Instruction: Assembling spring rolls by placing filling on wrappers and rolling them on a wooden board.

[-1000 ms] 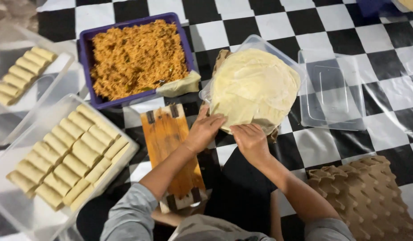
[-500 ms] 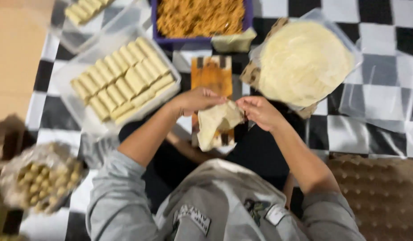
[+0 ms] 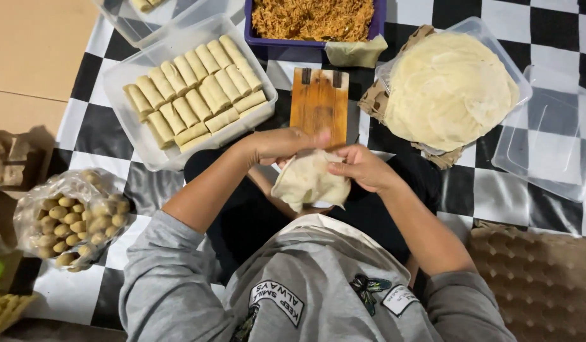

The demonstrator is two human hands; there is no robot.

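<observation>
Both hands hold one thin pale wrapper sheet that hangs limp over my lap. My left hand pinches its upper left edge and my right hand grips its right side. Just beyond the hands lies a small orange-brown wooden board. To the right, a stack of round pale wrappers rests in a clear container. A purple tub of shredded orange-brown filling stands at the top.
A clear tray of several finished rolls sits at the upper left, with a second tray behind it. A clear lid lies at right, an egg carton at lower right, a bag of small round pieces at left.
My hands took one wrapper off the stack and drew it back over my lap. The view tilted down toward my body.
</observation>
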